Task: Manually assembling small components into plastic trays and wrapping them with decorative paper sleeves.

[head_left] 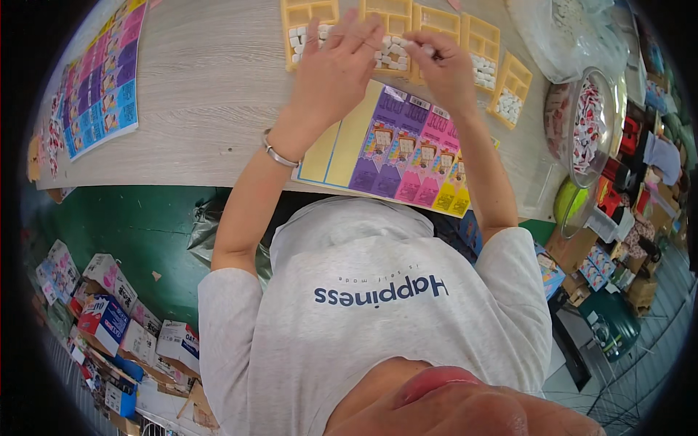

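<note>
Along the top of the frame, yellow trays [480,33]: five are lying in a row on the table [196,83], the rightmost slanting down toward the right.
White pieces [483,71]: they are filling the larger lower compartments of trays at upper centre and upper right; my right hand is partly hiding the third tray.
Left hand [338,69]: it is hovering or resting palm down over the first two trays, its fingers [354,33] spreading apart; I cannot tell whether the tips are touching anything.
Right hand [447,73]: I am bending thumb and forefinger toward each other above the trays, just right of upper centre; I cannot tell whether a white piece is sitting between them.
Printed card [407,145]: it is lying at the table's near edge, centre of the frame, between my forearms.
Clear bowl [558,120]: it is holding red-and-white packets at upper right, below a plastic bag [574,43].
Printed sheets [109,87]: they are lying at upper left.
</note>
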`<state>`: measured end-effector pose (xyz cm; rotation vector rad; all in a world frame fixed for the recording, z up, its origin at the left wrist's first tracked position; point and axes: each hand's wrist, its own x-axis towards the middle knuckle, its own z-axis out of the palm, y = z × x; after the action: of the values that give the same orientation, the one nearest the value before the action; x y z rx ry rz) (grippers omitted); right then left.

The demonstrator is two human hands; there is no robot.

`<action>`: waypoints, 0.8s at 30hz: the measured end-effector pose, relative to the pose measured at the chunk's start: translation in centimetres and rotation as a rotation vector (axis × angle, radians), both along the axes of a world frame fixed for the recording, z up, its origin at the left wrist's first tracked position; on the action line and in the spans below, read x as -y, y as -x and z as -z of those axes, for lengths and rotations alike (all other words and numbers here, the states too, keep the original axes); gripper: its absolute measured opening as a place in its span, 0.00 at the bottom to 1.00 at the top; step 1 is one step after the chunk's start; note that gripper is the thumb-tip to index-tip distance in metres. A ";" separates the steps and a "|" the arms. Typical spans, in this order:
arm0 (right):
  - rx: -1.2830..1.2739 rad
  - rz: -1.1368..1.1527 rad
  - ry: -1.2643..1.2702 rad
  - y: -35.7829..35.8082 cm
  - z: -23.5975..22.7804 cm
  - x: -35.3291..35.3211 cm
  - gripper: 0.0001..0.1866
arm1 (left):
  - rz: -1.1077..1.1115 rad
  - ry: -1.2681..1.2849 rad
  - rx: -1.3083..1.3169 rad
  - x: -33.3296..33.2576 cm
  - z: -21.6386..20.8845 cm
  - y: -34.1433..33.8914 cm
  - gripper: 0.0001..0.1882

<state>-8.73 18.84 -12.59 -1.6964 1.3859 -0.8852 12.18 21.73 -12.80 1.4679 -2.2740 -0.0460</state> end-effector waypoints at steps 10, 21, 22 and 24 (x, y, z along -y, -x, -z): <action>1.205 0.165 -0.629 2.8 -0.1 -0.1 0.09 | 0.037 0.108 -0.128 -0.3 1.4 2.9 0.13; 0.338 0.108 -0.220 0.6 -0.8 -1.4 0.09 | -0.010 0.121 -0.173 -0.1 1.2 2.9 0.14; 0.338 0.109 -0.220 0.1 -0.5 -1.6 0.09 | -0.004 0.095 -0.123 -0.2 1.4 2.8 0.15; 0.083 0.086 -0.109 -0.8 0.2 -1.5 0.09 | 0.002 0.070 -0.073 -0.3 1.6 2.8 0.17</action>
<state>-7.95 20.30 -12.79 -1.5118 1.4342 -0.9009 9.35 22.05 -14.39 1.4056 -2.1971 -0.0199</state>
